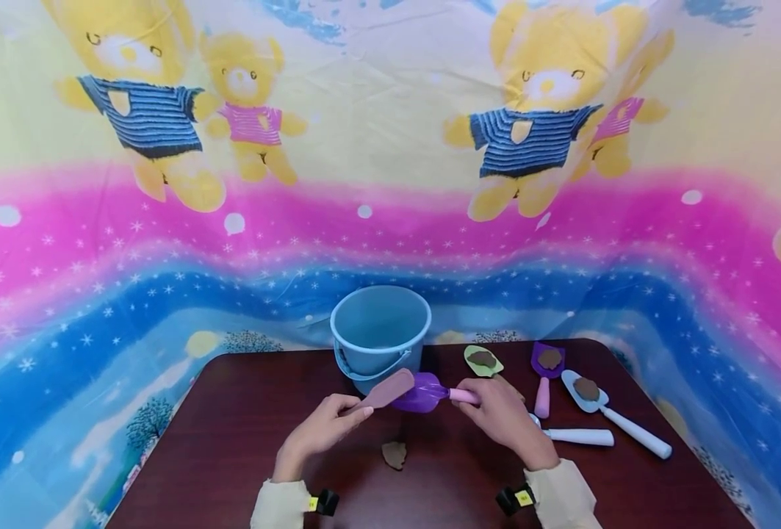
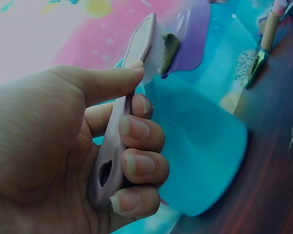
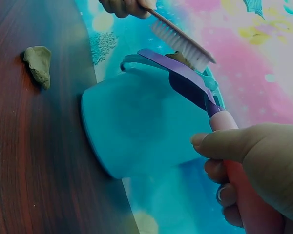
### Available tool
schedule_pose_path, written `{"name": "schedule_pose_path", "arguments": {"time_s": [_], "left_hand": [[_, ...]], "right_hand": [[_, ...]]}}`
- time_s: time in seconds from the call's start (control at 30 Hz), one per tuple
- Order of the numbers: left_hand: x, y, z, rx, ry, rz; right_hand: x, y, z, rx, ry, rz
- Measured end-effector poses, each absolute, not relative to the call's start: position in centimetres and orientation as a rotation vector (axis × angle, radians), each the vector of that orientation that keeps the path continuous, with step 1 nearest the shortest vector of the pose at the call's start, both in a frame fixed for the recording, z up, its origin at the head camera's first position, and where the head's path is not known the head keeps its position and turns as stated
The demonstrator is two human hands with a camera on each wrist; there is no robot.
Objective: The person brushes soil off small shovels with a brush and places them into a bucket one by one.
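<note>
My left hand (image 1: 320, 427) grips a mauve-handled brush (image 1: 389, 389), fingers wrapped round the handle and thumb along its back. In my right hand (image 1: 496, 411) is the pink handle of a purple toy shovel (image 1: 422, 395). On the shovel's blade sits a brown clay lump (image 3: 180, 58); the brush's white bristles (image 2: 155, 56) meet it in the wrist views. Both tools are held up in front of the light-blue bucket (image 3: 136, 122), overlapping its lower part in the head view. Another brown clay piece (image 1: 394, 455) lies on the table between my forearms.
To the right lie a green shovel (image 1: 472, 367), a second purple shovel (image 1: 543, 397) and a pale-blue shovel (image 1: 635, 432), each with clay on its blade. A white-handled tool (image 1: 582, 437) lies nearer. Printed cloth (image 1: 390, 220) hangs behind the dark wooden table (image 1: 231, 433).
</note>
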State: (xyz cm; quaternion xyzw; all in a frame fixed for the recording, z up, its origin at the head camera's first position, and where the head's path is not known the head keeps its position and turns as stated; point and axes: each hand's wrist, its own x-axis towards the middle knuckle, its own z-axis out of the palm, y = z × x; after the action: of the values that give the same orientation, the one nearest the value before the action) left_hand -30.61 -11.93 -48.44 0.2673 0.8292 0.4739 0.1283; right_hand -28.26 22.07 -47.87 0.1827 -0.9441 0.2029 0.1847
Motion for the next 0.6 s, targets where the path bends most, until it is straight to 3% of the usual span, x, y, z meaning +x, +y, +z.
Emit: {"name": "schedule_pose_path", "arguments": {"time_s": [0.6], "left_hand": [[-30.8, -15.4, -48.0, 0.651, 2.423, 1.467]], "right_hand": [[-28.1, 22.3, -47.4, 0.504, -2.694, 0.662]]}}
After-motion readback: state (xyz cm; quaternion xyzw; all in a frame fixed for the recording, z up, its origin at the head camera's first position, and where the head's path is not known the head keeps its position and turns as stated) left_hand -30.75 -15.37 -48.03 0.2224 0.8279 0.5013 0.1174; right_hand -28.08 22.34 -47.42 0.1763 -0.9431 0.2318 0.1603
